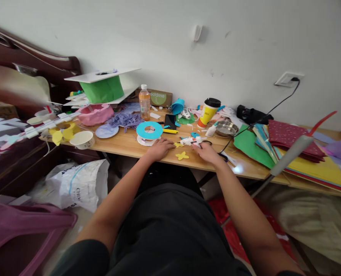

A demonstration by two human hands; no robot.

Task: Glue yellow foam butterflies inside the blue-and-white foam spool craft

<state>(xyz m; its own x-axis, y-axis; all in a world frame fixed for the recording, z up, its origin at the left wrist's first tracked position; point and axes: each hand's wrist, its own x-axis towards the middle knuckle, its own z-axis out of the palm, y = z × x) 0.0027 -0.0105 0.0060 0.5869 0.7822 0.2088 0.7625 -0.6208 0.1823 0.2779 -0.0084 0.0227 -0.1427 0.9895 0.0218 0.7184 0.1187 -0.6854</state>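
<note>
My left hand (161, 149) lies palm down at the table's front edge, its fingers stretched out toward a small yellow paper cut-out (178, 145). Just behind that hand stands a spool-like piece with a blue paper ring (149, 130) on top and a white disc below. My right hand (207, 151) is closed at the handle of a white hot glue gun (191, 141), whose nozzle points left. Between both hands lies a yellow flower-shaped cut-out (182, 155). Black-handled scissors (223, 156) rest beside my right hand, partly covered.
Behind are a drink bottle (144, 102), a yellow cup (207, 113), a metal bowl (227, 128), a phone (170, 121) and a yellow cutter (170, 131). Purple yarn (127, 120) and a paper bowl (82, 140) sit left. Coloured sheets (297, 142) and a grey flexible stand (291, 159) are right.
</note>
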